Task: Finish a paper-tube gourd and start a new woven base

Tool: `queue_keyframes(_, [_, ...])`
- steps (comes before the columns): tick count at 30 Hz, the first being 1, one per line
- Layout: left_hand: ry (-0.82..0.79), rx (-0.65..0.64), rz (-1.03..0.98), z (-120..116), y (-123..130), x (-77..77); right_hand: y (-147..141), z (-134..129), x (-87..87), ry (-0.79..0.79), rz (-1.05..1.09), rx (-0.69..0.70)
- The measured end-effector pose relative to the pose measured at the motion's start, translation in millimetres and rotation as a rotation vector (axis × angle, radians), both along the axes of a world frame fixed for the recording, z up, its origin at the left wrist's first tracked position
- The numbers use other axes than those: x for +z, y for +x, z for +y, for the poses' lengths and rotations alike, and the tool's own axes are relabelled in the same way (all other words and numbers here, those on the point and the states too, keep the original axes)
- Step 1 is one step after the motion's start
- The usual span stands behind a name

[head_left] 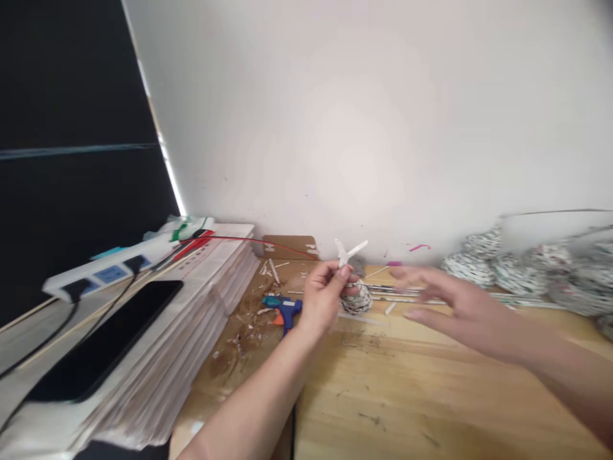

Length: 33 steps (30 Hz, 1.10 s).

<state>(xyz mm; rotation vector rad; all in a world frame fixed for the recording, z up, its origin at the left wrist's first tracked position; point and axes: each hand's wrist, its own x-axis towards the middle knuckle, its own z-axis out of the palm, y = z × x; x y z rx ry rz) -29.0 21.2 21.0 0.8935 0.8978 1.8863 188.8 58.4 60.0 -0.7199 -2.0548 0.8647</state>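
White forked piece (343,257), pinched low, jutting above left hand's grip (326,294)

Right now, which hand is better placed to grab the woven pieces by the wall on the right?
Right, probably: the right hand looks empty, open and nearer the woven pieces; the left hand pinches a white forked piece.

two hands (325,300) (454,303), one glue gun (288,309), one phone (110,338)
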Motion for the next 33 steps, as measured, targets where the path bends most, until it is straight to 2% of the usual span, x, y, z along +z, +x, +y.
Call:
queue_keyframes(2, [-0.011,-0.04,0.044,0,-1,-0.5,-21,-3,20.5,-0.002,0.016,-0.031])
queue_keyframes(4, [-0.019,-0.098,0.1,1,-1,-1.7,-50,0,30.6,-0.001,0.048,-0.028])
queue_keyframes(6, [-0.021,-0.141,0.149,1,0,-3.5,-74,8,29.6,-0.021,0.07,-0.021])
queue_keyframes(8, [-0.034,-0.152,0.199,2,2,-5.7,-85,18,21.9,-0.06,0.08,-0.009])
queue_keyframes(11, [-0.081,-0.107,0.286,0,6,-7.9,-82,26,11.2,-0.107,0.047,-0.007])
queue_keyframes(15, [-0.094,-0.038,0.402,-7,9,-6.9,-81,25,6.5,-0.122,0.09,-0.068])
queue_keyframes(18, [-0.089,0.01,0.486,-8,9,-6.3,-88,26,2.0,-0.38,0.203,0.097])
queue_keyframes(21, [-0.123,-0.026,0.419,-6,8,-7.6,-88,35,-0.8,-0.587,0.192,0.205])
queue_keyframes(24, [-0.148,-0.049,0.353,-3,7,-8.2,-80,45,3.5,-0.571,0.145,0.201])
queue_keyframes(29, [-0.155,-0.053,0.328,-3,7,-7.5,-71,49,12.0,-0.457,0.084,0.296])
queue_keyframes(33, [-0.117,-0.029,0.4,-6,10,-8.8,-80,40,7.5,-0.407,0.193,0.158])
